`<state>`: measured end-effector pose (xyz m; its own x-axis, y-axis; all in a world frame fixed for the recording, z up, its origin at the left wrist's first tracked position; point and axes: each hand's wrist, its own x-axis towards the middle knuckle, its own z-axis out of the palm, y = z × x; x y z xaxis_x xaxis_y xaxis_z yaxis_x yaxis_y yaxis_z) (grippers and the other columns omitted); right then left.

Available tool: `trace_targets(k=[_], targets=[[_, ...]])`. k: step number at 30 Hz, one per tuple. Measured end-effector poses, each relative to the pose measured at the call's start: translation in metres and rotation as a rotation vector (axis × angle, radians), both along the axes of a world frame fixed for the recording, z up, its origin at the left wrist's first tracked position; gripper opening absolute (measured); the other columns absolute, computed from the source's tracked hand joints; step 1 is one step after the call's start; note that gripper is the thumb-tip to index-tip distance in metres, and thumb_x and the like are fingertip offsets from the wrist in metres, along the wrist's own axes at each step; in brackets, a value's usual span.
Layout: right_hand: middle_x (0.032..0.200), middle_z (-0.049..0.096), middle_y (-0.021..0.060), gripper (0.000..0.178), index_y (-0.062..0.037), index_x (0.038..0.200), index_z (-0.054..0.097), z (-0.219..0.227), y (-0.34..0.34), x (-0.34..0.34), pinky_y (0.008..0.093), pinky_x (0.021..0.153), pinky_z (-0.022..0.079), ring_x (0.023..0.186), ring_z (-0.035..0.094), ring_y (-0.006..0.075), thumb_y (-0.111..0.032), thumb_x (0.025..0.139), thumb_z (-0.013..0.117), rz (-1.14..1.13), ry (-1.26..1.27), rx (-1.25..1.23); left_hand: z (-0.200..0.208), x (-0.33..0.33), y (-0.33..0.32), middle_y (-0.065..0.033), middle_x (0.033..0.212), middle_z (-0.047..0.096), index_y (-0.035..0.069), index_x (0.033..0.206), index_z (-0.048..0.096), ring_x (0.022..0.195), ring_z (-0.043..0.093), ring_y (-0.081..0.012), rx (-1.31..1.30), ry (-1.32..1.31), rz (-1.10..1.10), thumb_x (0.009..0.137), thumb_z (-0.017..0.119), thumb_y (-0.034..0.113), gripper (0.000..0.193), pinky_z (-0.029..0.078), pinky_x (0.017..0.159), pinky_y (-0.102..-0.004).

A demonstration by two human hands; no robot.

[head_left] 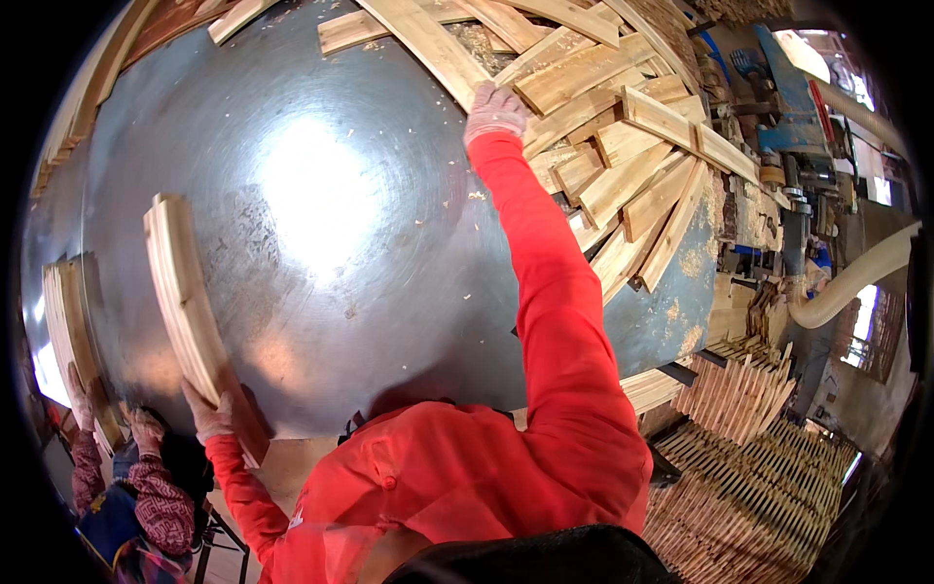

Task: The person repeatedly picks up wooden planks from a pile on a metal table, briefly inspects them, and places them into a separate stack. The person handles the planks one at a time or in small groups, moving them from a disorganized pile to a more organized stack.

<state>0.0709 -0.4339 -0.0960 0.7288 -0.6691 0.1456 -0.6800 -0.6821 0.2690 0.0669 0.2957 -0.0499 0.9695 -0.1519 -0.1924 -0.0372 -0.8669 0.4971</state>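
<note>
My right hand (496, 112), in a pale glove, reaches far forward and grips the near end of a long wooden board (428, 47) that slants away to the far left. Beside it lies a loose heap of short boards (618, 185). At the left, my left hand (207, 414) is wrapped round the near end of a stack of boards (185, 292) lying on the metal table (389, 321). The boards partly hide that hand's fingers.
Farther left, a co-worker's hands (146, 431) are at another stack of boards (68, 321). A machine (793, 107) with a pale hose (856, 277) stands at the right. Piled slats (749, 487) fill the lower right. Sawdust and chips lie around the heap.
</note>
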Motion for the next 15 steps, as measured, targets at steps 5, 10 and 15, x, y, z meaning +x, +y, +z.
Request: trace_targets(k=[5, 10, 15], targets=[[0.111, 0.062, 0.0145, 0.05, -0.0004, 0.129, 0.044, 0.15, 0.136, -0.027, 0.0359, 0.077, 0.056, 0.097, 0.063, 0.027, -0.023, 0.089, 0.064, -0.346, -0.322, 1.634, 0.033, 0.005, -0.059, -0.0208, 0.145, 0.037, 0.004, 0.15, 0.017, 0.129, 0.044, -0.0328, 0.414, -0.427, -0.146, 0.079, 0.073, 0.022, 0.092, 0.037, 0.107, -0.0394], [0.128, 0.057, 0.018, 0.066, -0.0036, 0.132, 0.049, 0.085, 0.219, -0.103, 0.0374, 0.102, 0.041, 0.121, 0.054, 0.0298, -0.052, 0.088, 0.058, 0.291, -0.073, 1.604, 0.0, -0.012, -0.245, -0.0158, 0.114, 0.06, -0.001, 0.124, 0.051, 0.096, 0.063, -0.0246, -0.784, 0.912, -0.227, 0.091, 0.06, 0.039, 0.053, 0.055, 0.084, -0.037], [0.138, 0.045, 0.0266, 0.08, 0.0055, 0.138, 0.038, 0.048, 0.036, -0.095, 0.0425, 0.108, 0.034, 0.13, 0.041, 0.0394, -0.047, 0.084, 0.065, -0.478, -1.066, 0.551, 0.006, -0.004, -0.306, -0.0081, 0.091, 0.068, 0.0, 0.11, 0.064, 0.083, 0.063, -0.0163, -0.712, 0.785, -0.202, 0.085, 0.065, 0.029, 0.038, 0.053, 0.073, -0.0328]])
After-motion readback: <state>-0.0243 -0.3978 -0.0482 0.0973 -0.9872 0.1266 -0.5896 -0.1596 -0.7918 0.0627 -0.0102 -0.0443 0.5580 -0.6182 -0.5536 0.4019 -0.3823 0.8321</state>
